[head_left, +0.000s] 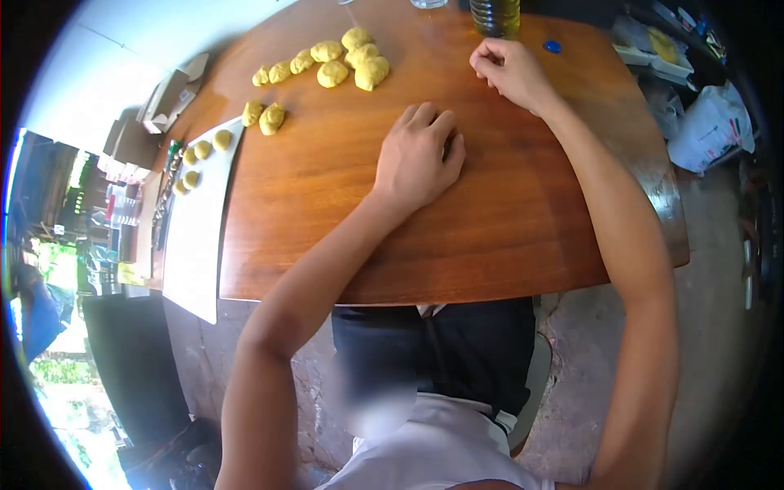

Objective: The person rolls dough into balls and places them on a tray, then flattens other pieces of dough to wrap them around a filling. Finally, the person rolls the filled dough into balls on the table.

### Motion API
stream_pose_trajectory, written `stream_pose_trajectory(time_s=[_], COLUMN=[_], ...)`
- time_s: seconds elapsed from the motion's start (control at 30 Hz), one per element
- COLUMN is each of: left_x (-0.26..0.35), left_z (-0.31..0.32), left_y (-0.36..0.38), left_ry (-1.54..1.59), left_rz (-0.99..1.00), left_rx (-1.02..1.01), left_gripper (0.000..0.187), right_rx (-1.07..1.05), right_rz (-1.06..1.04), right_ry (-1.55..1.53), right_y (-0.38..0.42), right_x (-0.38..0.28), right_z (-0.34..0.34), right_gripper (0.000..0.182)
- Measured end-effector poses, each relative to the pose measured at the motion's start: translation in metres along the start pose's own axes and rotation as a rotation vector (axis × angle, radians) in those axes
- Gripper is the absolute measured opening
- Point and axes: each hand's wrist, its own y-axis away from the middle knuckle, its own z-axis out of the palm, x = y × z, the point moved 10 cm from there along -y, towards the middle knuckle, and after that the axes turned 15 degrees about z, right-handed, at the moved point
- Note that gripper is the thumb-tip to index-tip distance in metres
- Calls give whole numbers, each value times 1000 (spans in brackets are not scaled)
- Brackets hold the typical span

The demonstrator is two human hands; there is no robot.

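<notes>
My left hand [418, 159] rests palm down on the wooden table [327, 237], its fingers curled under and the thumb bent in beside them. What lies beneath that palm is hidden. Farther right, my right hand [513, 75] is held with fingers folded together near the oil bottle [495, 15]; I cannot see anything in it. Beyond my left hand lie several rough yellow dough lumps [332, 73], and two more lumps [272, 119] sit nearer the left edge. Smoother, rounder dough balls [222, 140] stand on a white board [196, 237].
A blue cap [553, 46] lies on the table right of the bottle. At the top edge stands part of a clear glass [429, 3]. Cardboard boxes [167, 98] are off the left side. A white plastic bag [710, 131] and a tray [665, 65] are off the right side.
</notes>
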Motion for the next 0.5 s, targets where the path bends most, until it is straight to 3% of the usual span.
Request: stream_pose_trajectory(time_s=[0.1,0.27,0.33,0.5], left_x=[7,18,-8,-41], left_z=[-10,-45,-49,-9], left_y=[9,54,60,3], left_ry=[-32,-70,-116,83], left_rz=[13,-1,-136,-198], left_rx=[63,-70,-101,-4], left_gripper=[12,13,11,9], right_rx=[51,66,117,96], right_rz=[-141,-194,-185,-194], right_ry=[58,95,115,137], right_y=[0,4,7,9], right_x=[-6,-15,-13,-21], right_z=[-1,5,2,3], right_gripper=[16,13,12,8])
